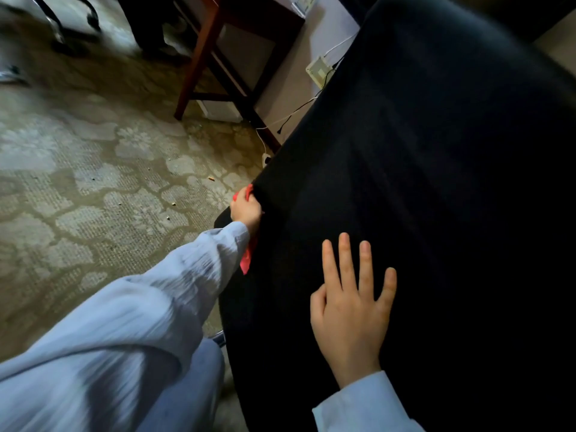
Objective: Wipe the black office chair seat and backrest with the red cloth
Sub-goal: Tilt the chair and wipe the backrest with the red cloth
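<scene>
Apparently mid-wipe: L hand [246, 211] grips red cloth [246, 260] at edge of black office chair [436, 182], R hand [352, 310] lies flat, fingers straight, on its surface; share wiped vs. left can't be told.

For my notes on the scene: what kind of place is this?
Probably an office or study room: patterned carpet, a wooden table frame, a black office chair, cables by the wall.

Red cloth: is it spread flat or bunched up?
Bunched: the left hand grips the red cloth at the chair edge; only small scraps show.
</scene>
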### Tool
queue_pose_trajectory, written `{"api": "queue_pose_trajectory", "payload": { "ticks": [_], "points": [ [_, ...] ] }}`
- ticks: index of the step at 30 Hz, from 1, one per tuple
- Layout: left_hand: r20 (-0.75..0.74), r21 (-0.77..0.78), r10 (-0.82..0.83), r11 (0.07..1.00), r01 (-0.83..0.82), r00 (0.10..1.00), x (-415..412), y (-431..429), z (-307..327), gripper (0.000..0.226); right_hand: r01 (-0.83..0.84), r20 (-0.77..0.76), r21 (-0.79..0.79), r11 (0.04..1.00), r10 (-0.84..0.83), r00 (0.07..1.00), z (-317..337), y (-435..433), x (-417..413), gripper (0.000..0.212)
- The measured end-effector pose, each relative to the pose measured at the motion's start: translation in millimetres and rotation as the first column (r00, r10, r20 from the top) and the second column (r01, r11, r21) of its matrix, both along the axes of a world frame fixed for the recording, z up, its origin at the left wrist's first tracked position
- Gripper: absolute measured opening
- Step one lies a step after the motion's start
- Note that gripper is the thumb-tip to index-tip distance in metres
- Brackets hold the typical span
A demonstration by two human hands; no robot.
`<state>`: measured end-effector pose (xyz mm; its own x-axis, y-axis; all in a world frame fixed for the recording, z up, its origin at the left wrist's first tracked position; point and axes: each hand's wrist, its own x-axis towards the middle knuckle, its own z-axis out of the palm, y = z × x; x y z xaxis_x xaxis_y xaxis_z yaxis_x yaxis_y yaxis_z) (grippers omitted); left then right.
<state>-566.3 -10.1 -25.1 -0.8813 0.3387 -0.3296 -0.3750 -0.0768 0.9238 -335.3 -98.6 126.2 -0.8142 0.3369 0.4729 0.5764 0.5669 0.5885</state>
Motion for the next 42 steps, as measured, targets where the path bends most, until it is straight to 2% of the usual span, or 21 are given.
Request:
{"api": "queue_pose_trajectory", "payload": {
  "ticks": [1, 3, 6, 9, 13, 18, 22, 25, 27, 28, 30, 31, 33, 35, 38, 42],
  "points": [
    [0.061, -0.016, 0.004, 1.0, -0.003, 0.998, 4.4, -0.9, -5.7, 0.039, 0.001, 0.001, -0.013, 1.0, -0.001, 1.0, 0.7, 0.0, -0.7, 0.058],
    [0.05, -0.003, 0.022, 1.0, -0.022, 0.998, 12.6, -5.0, -0.7, 0.038, 0.003, -0.005, -0.049, 0.999, -0.003, 1.0, 2.1, -0.5, -1.5, 0.059],
    [-0.181, 0.092, 0.031, 0.996, -0.015, 0.983, 7.7, -9.9, 43.8, 0.036, 0.004, -0.001, -0.09, 0.996, -0.004, 1.0, 2.5, -2.2, -2.9, 0.06],
    [-0.427, 0.228, 0.086, 0.973, 0.015, 0.9, 5.0, -14.3, 114.2, 0.035, 0.014, -0.005, -0.127, 0.992, -0.015, 1.0, 4.6, -4.0, -3.8, 0.059],
    [-0.492, 0.348, 0.16, 0.937, 0.025, 0.856, 44.4, -31.5, 164.9, 0.037, 0.011, -0.033, -0.181, 0.983, -0.017, 0.999, 6.0, -8.0, 1.1, 0.058],
    [-0.606, 0.419, 0.144, 0.894, 0.16, 0.782, 113.7, -62.6, 153.1, 0.041, 0.013, -0.007, -0.191, 0.981, -0.014, 1.0, -0.8, -9.1, 23.8, 0.055],
    [-0.76, 0.327, 0.032, 0.882, 0.339, 0.65, 189.0, -94.1, 110.7, 0.04, 0.008, 0.017, -0.166, 0.986, -0.006, 1.0, -5.8, -7.5, 52.7, 0.049],
    [-0.821, 0.266, -0.058, 0.841, 0.471, 0.567, 218.2, -111.3, 81.3, 0.037, -0.028, 0.058, -0.136, 0.99, 0.036, 0.998, -7.0, -10.2, 89.7, 0.042],
    [-0.8, 0.3, -0.06, 0.821, 0.485, 0.597, 221.2, -118.0, 79.8, 0.037, -0.02, 0.086, -0.127, 0.992, 0.031, 0.996, -7.8, -9.8, 116.4, 0.048],
    [-0.758, 0.349, -0.036, 0.822, 0.451, 0.651, 218.1, -119.8, 83.9, 0.037, -0.019, 0.083, -0.12, 0.993, 0.029, 0.996, -7.3, -9.7, 127.8, 0.052],
    [-0.642, 0.455, 0.066, 0.835, 0.31, 0.764, 202.4, -119.2, 101.4, 0.039, -0.011, 0.04, -0.105, 0.994, 0.015, 0.999, -2.3, -10.0, 144.5, 0.06],
    [-0.597, 0.491, 0.133, 0.841, 0.228, 0.791, 189.0, -116.3, 113.0, 0.039, 0.0, 0.007, -0.099, 0.995, 0.001, 1.0, 1.2, -10.3, 148.3, 0.066],
    [-0.569, 0.524, 0.251, 0.845, 0.11, 0.783, 156.6, -107.6, 141.5, 0.037, 0.027, -0.076, -0.077, 0.997, -0.033, 0.997, 11.6, -13.9, 151.3, 0.073],
    [-0.566, 0.53, 0.317, 0.847, 0.041, 0.761, 123.7, -96.5, 174.0, 0.038, 0.05, -0.165, -0.019, 0.999, -0.052, 0.985, 23.6, -16.2, 151.9, 0.069],
    [-0.527, 0.507, 0.296, 0.862, 0.015, 0.797, 98.8, -80.9, 209.4, 0.037, 0.072, -0.27, 0.094, 0.993, -0.044, 0.962, 40.3, -11.2, 158.6, 0.055],
    [-0.522, 0.48, 0.268, 0.877, 0.019, 0.81, 124.6, -74.4, 222.7, 0.039, 0.065, -0.283, 0.178, 0.982, -0.012, 0.959, 48.8, -2.1, 173.7, 0.073]
  ]
}}
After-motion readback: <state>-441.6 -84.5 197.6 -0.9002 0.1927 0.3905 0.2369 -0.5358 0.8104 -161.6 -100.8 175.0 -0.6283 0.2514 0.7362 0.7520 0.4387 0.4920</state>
